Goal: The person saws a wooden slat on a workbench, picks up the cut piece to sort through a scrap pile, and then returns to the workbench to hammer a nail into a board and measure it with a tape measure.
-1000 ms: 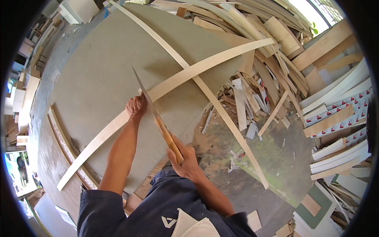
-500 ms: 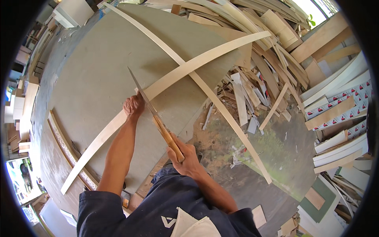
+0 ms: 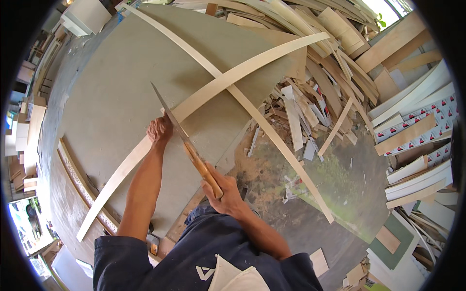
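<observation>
Biggest item: grey-green bench [image 3: 111, 92], filling the middle and left of the view. Scrap wood pile [image 3: 296, 114] past its right side, loose offcuts and slats at all angles. Stack of pale boards [image 3: 417, 177] at far right. Two long, pale wood strips cross in an X over the bench: the top strip [image 3: 199, 98] runs lower left to upper right, over the under strip [image 3: 259, 119], which runs upper left to lower right and extends past the bench edge, above the stained floor [image 3: 340, 194]. Left end of the top strip passes over a curved brown piece [image 3: 80, 177] at the bench's left. White box [image 3: 86, 18] at upper left; green panel [image 3: 394, 228] at lower right.

Saw [image 3: 195, 157], wooden handle, blade slanting up-left across the top strip, just right of the left hand; can't tell if the teeth bite in. Right hand [image 3: 224, 194]: closed around the saw handle. Left hand [image 3: 160, 130]: fingers curled, clamped on the top strip left of the blade; fingertips hidden.
</observation>
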### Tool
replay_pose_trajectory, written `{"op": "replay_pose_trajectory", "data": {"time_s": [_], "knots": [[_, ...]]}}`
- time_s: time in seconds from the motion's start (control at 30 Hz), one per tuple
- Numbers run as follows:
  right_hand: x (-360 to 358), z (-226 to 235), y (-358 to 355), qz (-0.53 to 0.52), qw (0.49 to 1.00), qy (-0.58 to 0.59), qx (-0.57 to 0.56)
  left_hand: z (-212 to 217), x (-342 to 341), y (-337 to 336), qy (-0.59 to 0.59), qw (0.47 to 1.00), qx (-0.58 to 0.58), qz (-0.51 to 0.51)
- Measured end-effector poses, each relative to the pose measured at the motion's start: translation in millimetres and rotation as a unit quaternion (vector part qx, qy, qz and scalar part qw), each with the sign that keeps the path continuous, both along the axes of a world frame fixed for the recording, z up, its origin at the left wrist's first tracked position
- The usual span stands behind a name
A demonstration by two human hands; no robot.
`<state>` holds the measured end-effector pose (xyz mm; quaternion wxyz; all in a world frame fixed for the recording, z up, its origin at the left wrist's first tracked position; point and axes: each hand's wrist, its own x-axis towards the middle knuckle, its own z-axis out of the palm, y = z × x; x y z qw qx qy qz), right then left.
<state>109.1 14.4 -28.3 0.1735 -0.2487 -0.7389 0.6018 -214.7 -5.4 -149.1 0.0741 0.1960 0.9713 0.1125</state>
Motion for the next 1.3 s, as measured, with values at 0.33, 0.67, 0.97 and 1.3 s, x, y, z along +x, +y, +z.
{"op": "replay_pose_trajectory", "data": {"time_s": [0.33, 0.67, 0.97, 1.3], "knots": [[106.5, 56.7, -8.6, 0.013, 1.0, -0.018, 0.014, 18.0, 6.6, 4.1, -0.036, 0.999, -0.01, 0.011], [84.5, 36.4, -12.8, 0.0, 1.0, -0.013, -0.012, 10.9, 1.1, 0.4, -0.017, 1.0, -0.004, 0.014], [17.9, 10.8, 2.3, 0.024, 0.999, -0.04, -0.028, 1.4, 2.8, 0.5, -0.016, 1.0, -0.005, 0.016], [130.4, 68.2, -13.2, 0.034, 0.998, -0.046, 0.001, 13.4, 7.4, 0.6, -0.026, 0.999, -0.021, 0.009]]}}
